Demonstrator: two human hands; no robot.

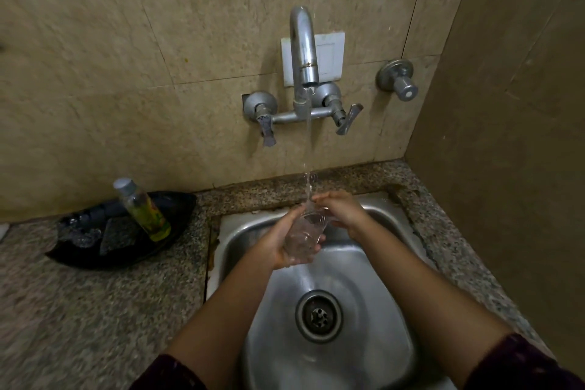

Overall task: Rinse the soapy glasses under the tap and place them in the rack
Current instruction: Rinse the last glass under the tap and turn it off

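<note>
I see 1 glass (302, 236) held up over the far part of the sink (380, 279), right under the tap (304, 51). The left hand (280, 245) holds it from below & from the left side, fingers curled round the clear wall, w/ the mouth tipped up toward the water (307, 142). The right hand (342, 212) is at the rim on the right side, fingers reaching over the mouth into the stream. I can't tell if it pinches the rim or just touches it, the pic is too soft there.

So where are we? I think we're in the middle of the rinse step for this 1 glass. The water is on & falls into the glass. I see no foam on it, but it's clear & small in my view, so I can't say it's clean.

What's left: finish the rinse, tip the water out, then put the glass in the rack. I see no rack in view & no other glasses, soapy or done, so idk how many are left. 0 glasses placed as far as I can see.

Other stuff: on the counter (95, 310) to the left sits a black tray (79, 255) w/ a bottle (142, 210) leaning in it & a sponge (115, 236) beside the bottle. The drain (319, 316) is at the near end of the sink
</note>
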